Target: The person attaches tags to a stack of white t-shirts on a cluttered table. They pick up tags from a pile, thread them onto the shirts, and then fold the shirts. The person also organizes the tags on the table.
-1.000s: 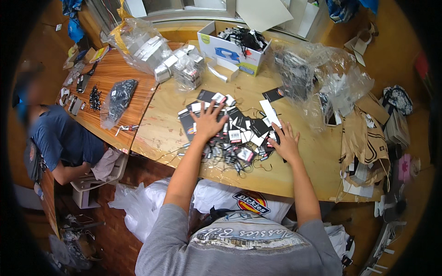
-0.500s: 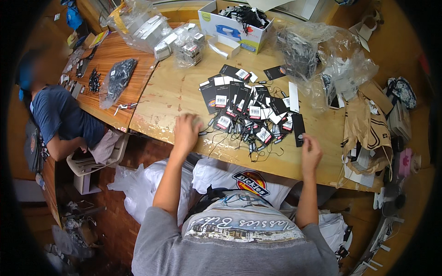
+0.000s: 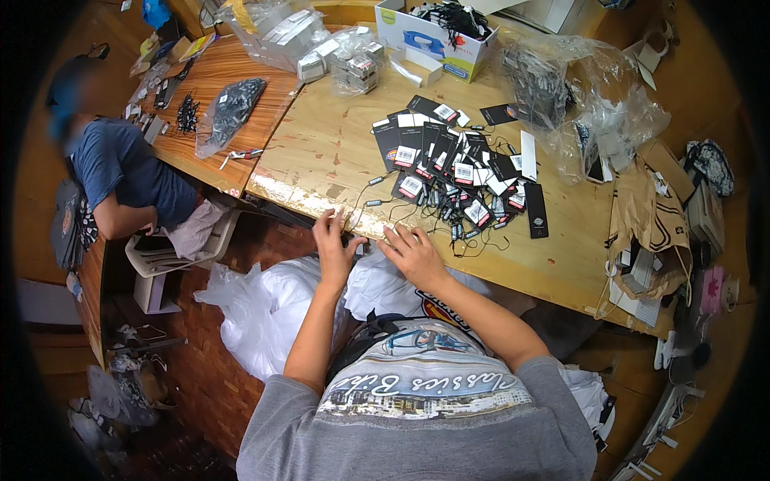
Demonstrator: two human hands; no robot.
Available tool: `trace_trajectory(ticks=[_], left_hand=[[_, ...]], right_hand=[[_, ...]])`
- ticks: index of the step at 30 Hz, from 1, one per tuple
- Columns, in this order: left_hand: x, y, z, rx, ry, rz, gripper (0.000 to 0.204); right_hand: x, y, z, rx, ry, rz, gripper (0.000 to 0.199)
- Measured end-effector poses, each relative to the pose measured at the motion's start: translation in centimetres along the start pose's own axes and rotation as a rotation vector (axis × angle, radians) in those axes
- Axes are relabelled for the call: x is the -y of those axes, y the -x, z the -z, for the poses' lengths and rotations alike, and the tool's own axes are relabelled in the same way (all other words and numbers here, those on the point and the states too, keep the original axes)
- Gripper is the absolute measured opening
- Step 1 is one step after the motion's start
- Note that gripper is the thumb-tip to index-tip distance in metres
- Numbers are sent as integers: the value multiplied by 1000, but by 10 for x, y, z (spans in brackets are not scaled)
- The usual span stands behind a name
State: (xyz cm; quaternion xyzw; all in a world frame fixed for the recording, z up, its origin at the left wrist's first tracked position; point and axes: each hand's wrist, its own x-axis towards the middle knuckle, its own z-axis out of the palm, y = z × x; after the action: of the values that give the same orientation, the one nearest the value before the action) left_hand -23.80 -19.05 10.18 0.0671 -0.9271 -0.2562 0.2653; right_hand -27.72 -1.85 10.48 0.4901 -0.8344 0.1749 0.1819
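My left hand (image 3: 335,247) is at the table's front edge, fingers curved and thumb apart. Close to its fingertips lies a string fastener (image 3: 374,204) with a small dark barrel and a thin black cord. My right hand (image 3: 414,255) is just to its right over the same edge, fingers spread, with more black cords beyond them. I see nothing clearly held in either hand. Beyond my hands is a heap of black hang tags (image 3: 437,148) with white barcode labels, with several string fasteners along its near side. A single black hang tag (image 3: 537,211) lies at the heap's right.
An open box (image 3: 437,40) of black cords stands at the back, beside plastic-wrapped stacks (image 3: 358,64). Clear plastic bags (image 3: 553,80) and a brown paper bag (image 3: 646,216) are at the right. A person in a blue shirt (image 3: 128,168) sits at the left. White plastic-wrapped bundles (image 3: 261,321) lie below the table edge.
My right hand has left the black tag at the heap's right side and moved left, close beside my left hand. My left hand has come nearer the table's front edge. The view has shifted slightly.
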Motion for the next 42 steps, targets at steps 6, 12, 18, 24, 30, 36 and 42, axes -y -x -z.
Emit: trace_trajectory(ticks=[6, 12, 18, 24, 30, 36, 42], left_hand=[[25, 28, -41, -306, 851, 714, 59], [20, 33, -43, -249, 991, 852, 7], [-8, 22, 0, 144, 587, 500, 8], [-47, -39, 41, -63, 432, 192, 8], [-31, -55, -6, 4, 385, 173, 16], [-53, -42, -53, 170, 72, -1, 27], [-45, -40, -61, 162, -46, -122, 8]], right_hand=[[-1, 3, -5, -87, -24, 61, 14], [1, -5, -7, -27, -581, -260, 10], [-8, -39, 12, -181, -360, 99, 8], [-32, -75, 8, -15, -1007, -374, 5], [-103, -157, 67, -189, -1425, -456, 10], [-132, -189, 161, -450, -1417, -327, 17], [-132, -166, 250, -503, -1352, -257, 29]])
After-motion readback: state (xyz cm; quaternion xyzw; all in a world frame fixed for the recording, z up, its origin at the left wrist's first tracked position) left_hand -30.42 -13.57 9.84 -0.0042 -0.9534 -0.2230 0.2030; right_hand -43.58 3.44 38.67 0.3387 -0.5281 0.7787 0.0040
